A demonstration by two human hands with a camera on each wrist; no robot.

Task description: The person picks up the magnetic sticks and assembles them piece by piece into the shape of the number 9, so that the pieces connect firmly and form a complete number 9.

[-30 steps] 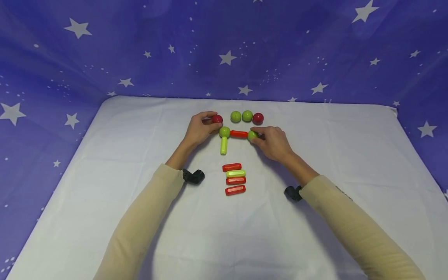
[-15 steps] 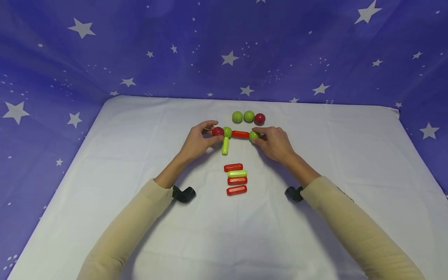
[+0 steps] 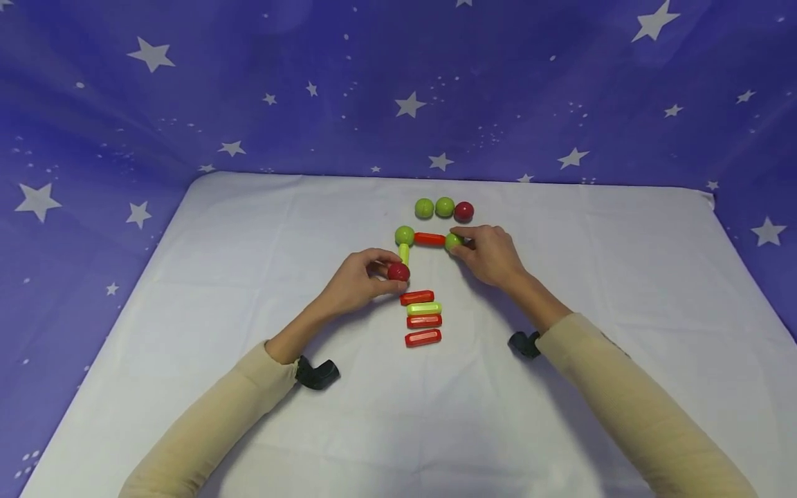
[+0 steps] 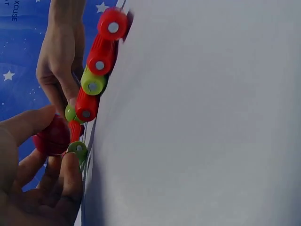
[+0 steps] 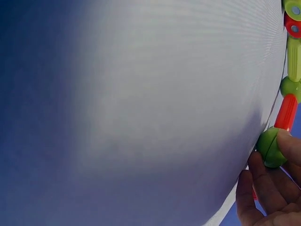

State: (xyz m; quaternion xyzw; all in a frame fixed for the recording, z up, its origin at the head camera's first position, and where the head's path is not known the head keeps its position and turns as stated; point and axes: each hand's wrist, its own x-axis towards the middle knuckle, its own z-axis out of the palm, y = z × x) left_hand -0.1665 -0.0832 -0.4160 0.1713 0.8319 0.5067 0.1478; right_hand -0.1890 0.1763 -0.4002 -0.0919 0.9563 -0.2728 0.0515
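Note:
My left hand [image 3: 358, 282] pinches a red ball [image 3: 398, 272] between thumb and fingers, right at the near end of a yellow-green rod [image 3: 404, 254]. That rod runs up to a green ball [image 3: 405, 236], from which a red rod [image 3: 429, 239] reaches right to a second green ball [image 3: 454, 241]. Around this second ball close the thumb and fingers of my right hand [image 3: 493, 257]; the right wrist view shows the same green ball [image 5: 271, 148] in their grip. In the left wrist view the red ball [image 4: 52, 135] sits between thumb and fingertips.
Behind the joined pieces stand two green balls [image 3: 434, 207] and a red ball [image 3: 463, 211] in a row. Nearer me lie several loose rods [image 3: 424, 321], red and yellow-green, with metal tips. A white cloth [image 3: 486, 422] covers the table, and a starry blue curtain [image 3: 349, 90] hangs behind.
My left hand has carried the red ball toward me, from beside the left green ball down to the near end of the yellow-green rod. My right hand has stayed on its green ball.

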